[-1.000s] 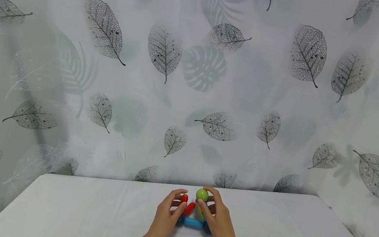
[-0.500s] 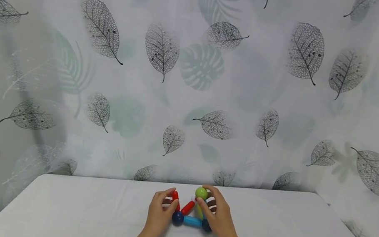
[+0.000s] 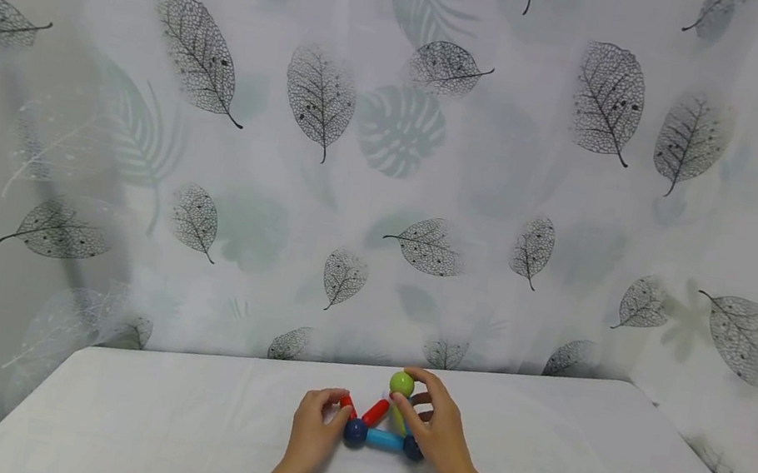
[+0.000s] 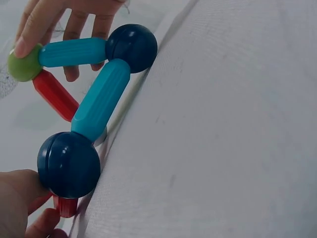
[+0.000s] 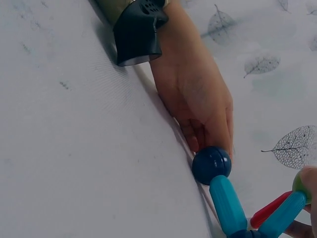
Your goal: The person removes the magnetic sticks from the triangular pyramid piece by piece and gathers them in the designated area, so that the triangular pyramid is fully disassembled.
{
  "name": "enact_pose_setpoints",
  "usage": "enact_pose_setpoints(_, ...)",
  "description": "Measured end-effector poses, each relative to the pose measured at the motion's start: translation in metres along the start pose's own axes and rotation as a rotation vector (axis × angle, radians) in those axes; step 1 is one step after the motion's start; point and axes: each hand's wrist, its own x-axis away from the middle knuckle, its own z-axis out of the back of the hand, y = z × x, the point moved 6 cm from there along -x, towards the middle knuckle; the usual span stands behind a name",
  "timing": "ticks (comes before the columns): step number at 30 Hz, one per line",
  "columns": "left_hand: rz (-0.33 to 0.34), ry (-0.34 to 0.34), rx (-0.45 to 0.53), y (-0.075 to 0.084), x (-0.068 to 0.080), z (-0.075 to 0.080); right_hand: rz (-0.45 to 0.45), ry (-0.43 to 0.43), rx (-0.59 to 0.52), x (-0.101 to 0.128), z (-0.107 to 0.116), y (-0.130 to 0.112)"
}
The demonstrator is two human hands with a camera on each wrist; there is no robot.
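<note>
I am working at the far edge of a white table [image 3: 164, 418], close to a leaf-printed curtain [image 3: 319, 99]. A small frame of magnetic rods and balls stands there. My left hand [image 3: 311, 433] pinches a short red rod [image 3: 346, 406] just above the left dark blue ball [image 3: 355, 433], fingers curled around it, seemingly to steady that corner. My right hand [image 3: 439, 433] curls over the green ball [image 3: 402, 383] at the top, fingertips holding it, likely keeping the frame upright. A light blue rod [image 3: 384, 440] lies between the two dark blue balls along the base. There are no containers here.
</note>
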Motion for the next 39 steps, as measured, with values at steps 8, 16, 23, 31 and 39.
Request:
enact_pose_setpoints(8,-0.029,-0.044,-0.005,0.003,0.001,-0.003,0.029,-0.028,-0.023,-0.001,0.000,-0.003)
enact_pose_setpoints(16,-0.174,-0.177,-0.059,0.013,0.003,-0.016,0.110,-0.045,-0.033,-0.001,0.000,-0.004)
enact_pose_setpoints(23,-0.185,-0.218,-0.063,0.009,0.002,-0.019,0.135,-0.046,-0.021,-0.002,0.003,-0.006)
enact_pose_setpoints(31,-0.276,-0.159,-0.066,0.012,0.003,-0.013,0.133,0.009,-0.005,-0.004,0.008,-0.001)
enact_pose_setpoints(39,-0.259,-0.135,-0.086,0.014,0.004,-0.011,0.089,0.015,-0.015,-0.007,0.014,0.003)
